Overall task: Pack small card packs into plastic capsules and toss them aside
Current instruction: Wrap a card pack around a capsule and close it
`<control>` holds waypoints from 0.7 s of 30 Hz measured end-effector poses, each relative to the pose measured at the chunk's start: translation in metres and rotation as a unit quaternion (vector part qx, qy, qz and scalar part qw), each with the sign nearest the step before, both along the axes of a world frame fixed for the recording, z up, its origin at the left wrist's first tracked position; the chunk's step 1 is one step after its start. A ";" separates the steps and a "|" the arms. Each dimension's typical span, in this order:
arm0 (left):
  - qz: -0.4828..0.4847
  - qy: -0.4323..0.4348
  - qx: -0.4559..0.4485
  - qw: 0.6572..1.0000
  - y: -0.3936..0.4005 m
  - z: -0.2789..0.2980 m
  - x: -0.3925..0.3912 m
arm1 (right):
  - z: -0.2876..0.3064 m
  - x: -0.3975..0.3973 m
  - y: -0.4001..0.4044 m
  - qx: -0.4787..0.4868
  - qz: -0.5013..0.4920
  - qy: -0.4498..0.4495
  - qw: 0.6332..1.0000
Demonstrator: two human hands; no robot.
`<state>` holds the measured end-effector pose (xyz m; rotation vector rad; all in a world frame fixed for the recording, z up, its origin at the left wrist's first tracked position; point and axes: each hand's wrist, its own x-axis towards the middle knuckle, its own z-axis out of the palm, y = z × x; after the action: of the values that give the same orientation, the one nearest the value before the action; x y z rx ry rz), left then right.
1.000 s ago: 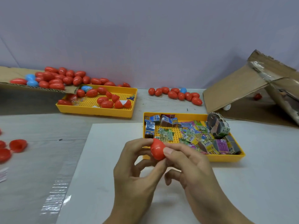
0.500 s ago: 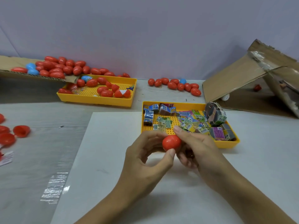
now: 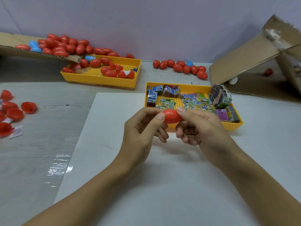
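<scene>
While pinched endwise, capsule (image 3: 171, 116) sideways.

A plain pale lilac wall (image 3: 146, 22) fills the upper frame. Below it, a grey wood-grain tabletop (image 3: 32, 152) (glossy reflection at lower left) carries a white rectangular board (image 3: 162, 185).

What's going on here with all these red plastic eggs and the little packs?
A person is holding one closed red capsule between both hands, the left hand pinching one end and the right hand the other, above a white board. Just behind it sits a yellow tray of small card packs. Another yellow tray and a cardboard flap hold more capsules, and a row of capsules lies by the wall.
</scene>
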<state>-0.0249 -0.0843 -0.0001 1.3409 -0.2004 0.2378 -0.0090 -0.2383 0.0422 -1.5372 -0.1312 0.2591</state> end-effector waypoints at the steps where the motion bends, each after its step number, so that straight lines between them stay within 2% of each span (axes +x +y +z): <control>1: 0.001 0.004 -0.001 1.000 0.000 0.000 0.000 | 0.000 0.000 0.000 0.001 -0.001 0.001 1.000; 13: 0.045 -0.004 0.036 0.998 0.000 -0.002 0.003 | 0.001 -0.002 0.003 -0.015 0.013 0.014 1.000; 21: 0.037 0.000 0.027 0.999 -0.001 -0.002 0.003 | 0.002 0.001 0.001 -0.016 0.016 0.025 0.999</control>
<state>-0.0216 -0.0851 -0.0024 1.4041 -0.1588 0.2965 -0.0078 -0.2374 0.0439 -1.5595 -0.1131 0.3261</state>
